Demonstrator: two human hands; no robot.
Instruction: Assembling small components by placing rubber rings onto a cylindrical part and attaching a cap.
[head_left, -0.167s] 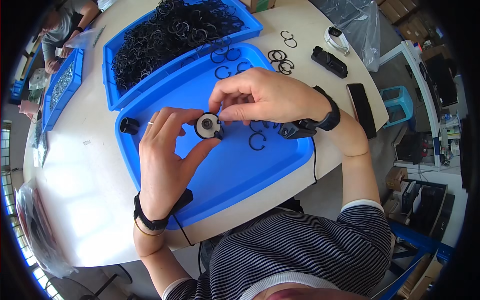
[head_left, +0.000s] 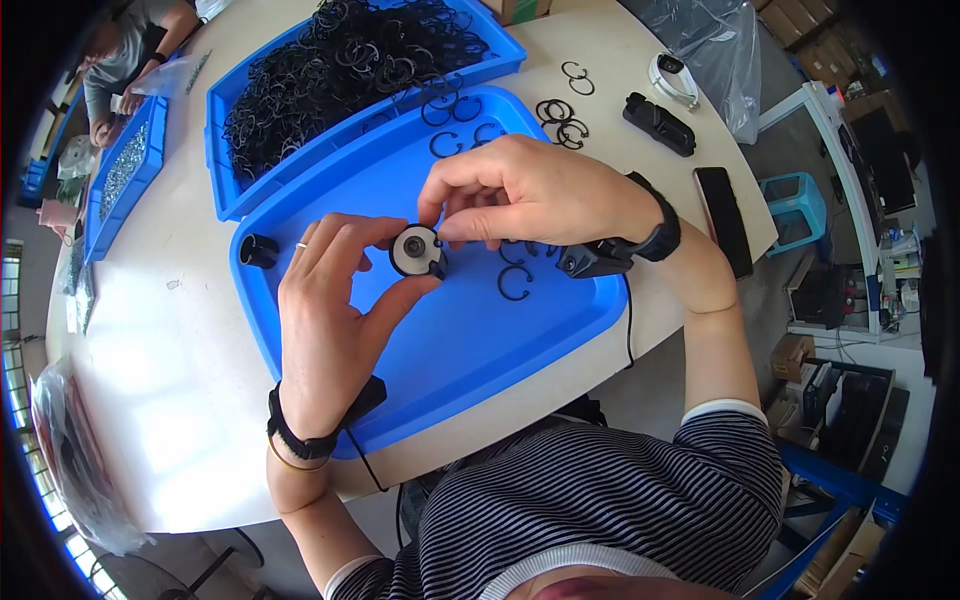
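Observation:
My left hand grips a small round piece with a pale face, a dark hole at its centre and a black rim with a gap on the right. Its thumb presses from below and its fingers from above. At the upper right of that piece, my right hand has thumb and fingers pinched together against the rim. What lies between those fingertips is hidden. Several black snap rings lie beneath and beside the right hand in a shallow blue tray. A short black cylindrical part rests at the tray's left end.
Behind the tray, a blue bin holds a heap of black snap rings. To the right are loose rings, a white watch, a black device and a phone. Another person sits by a blue bin of metal parts.

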